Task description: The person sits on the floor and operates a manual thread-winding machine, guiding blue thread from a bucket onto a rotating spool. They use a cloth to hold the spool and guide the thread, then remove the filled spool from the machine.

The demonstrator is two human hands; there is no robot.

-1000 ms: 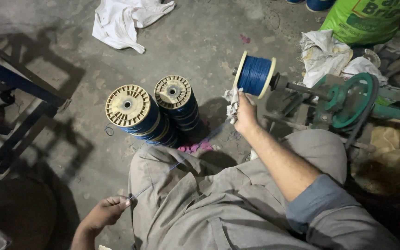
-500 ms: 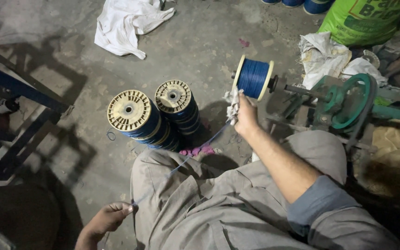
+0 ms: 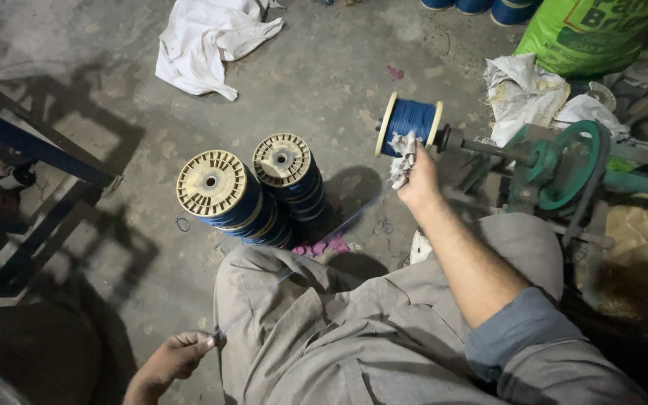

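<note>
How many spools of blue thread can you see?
3 clearly: two spools standing together on the floor, one spool on the winder by the right hand. More may sit at the top edge.

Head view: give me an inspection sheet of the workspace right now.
Surface: dusty concrete floor.
Job's things: blue spool on winder; two spool stacks on floor.
Clutter: white cloth, green sack, pink scraps.
Grippers: right hand holds rag against spool; left hand pinches thin wire.
Cables: wire barely visible.
Surroundings: blue frame at left.
</note>
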